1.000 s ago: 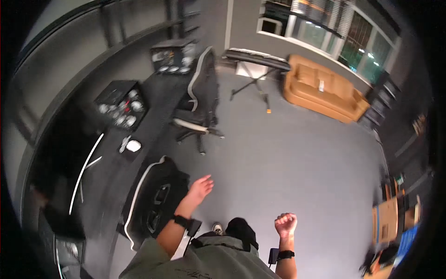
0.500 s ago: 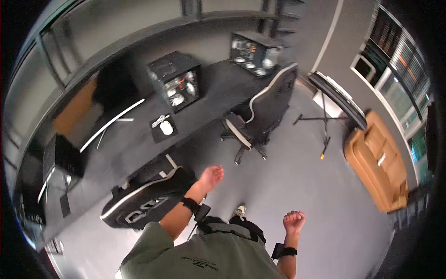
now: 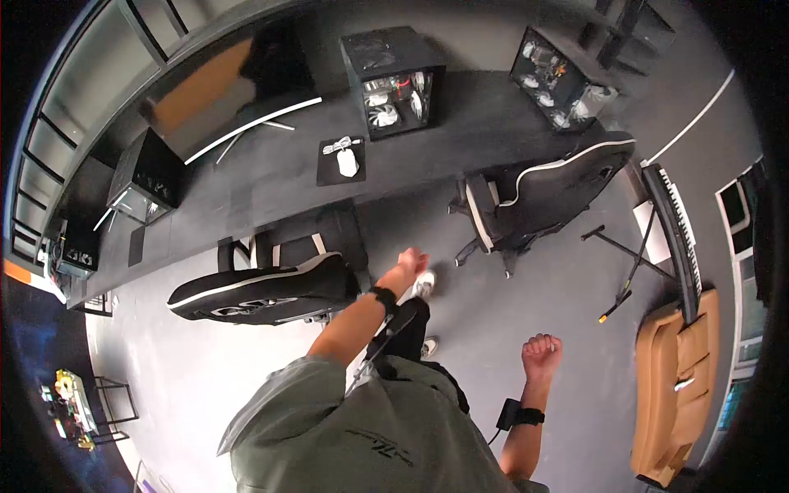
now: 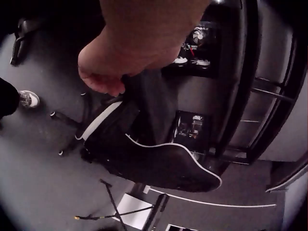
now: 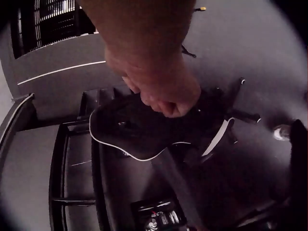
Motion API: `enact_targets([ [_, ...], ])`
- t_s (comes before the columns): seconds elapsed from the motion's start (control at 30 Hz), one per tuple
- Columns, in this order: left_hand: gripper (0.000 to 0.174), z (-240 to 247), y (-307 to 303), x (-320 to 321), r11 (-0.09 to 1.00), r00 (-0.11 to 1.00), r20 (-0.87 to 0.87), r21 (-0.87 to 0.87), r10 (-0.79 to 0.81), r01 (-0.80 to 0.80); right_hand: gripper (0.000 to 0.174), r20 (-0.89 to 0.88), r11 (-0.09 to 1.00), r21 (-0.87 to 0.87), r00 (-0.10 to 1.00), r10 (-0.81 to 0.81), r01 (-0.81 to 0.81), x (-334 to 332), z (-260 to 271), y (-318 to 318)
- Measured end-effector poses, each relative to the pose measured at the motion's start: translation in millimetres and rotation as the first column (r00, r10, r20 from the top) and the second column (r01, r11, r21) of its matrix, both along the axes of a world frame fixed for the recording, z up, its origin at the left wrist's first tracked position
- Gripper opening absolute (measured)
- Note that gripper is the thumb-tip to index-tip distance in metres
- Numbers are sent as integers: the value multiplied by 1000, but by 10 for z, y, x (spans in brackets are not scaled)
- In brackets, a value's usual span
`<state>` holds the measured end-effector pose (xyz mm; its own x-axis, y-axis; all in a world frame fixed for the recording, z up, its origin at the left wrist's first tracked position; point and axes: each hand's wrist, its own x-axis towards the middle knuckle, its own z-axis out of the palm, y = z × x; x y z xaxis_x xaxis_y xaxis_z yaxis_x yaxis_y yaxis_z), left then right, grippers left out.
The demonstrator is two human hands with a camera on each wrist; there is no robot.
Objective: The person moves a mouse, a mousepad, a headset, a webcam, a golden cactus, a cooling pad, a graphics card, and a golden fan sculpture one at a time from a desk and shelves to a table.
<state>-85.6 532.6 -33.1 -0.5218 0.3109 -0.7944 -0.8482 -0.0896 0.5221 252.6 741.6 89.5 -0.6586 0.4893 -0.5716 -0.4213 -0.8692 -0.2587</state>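
Ahead of the body, my left hand (image 3: 413, 261) hangs over the floor between two black chairs, its fingers loosely bent and holding nothing. Lower and to the right, my right hand (image 3: 542, 355) is held up over the grey floor with its fingers curled in and nothing visible in it. Both hands are apart from the furniture. The left wrist view shows the left hand (image 4: 113, 67) from the wrist side, its palm mostly hidden. In the right wrist view the fingers of the right hand (image 5: 159, 89) are folded under.
A long black desk (image 3: 271, 193) holds several computer cases and a white mouse (image 3: 348, 163) on a dark pad. Near it stand a left chair (image 3: 271, 296) and a right chair (image 3: 559, 193). On the right are a keyboard (image 3: 678, 226) on its stand and a tan sofa (image 3: 657, 386).
The head view has turned left, so the desk lies more squarely ahead and the sofa has shifted toward the lower right. The left hand's fingers look more bent; the right hand stays curled.
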Motion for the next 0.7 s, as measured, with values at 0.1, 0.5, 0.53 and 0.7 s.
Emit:
enact_targets([
  [0.1, 25, -161, 201, -386, 987, 982, -181, -140, 49, -75, 33, -52, 999, -21, 998, 26, -27, -8, -104, 114],
  [0.5, 37, -683, -331, -3329, 601, 823, -534, -727, -193, -331, 30, 199, 997, -56, 977, 72, -62, -1178, -413, 538],
  [0.53, 38, -248, -455, -3367, 566, 803, -551, -746, -227, -351, 30, 226, 990, -63, 964, 137, -126, -1376, -388, 536],
  [0.7, 36, -369, -987, -4310, 420, 881, -357, -883, -309, -210, 19, 318, 951, 5, 902, 292, -310, -2537, -188, 586],
])
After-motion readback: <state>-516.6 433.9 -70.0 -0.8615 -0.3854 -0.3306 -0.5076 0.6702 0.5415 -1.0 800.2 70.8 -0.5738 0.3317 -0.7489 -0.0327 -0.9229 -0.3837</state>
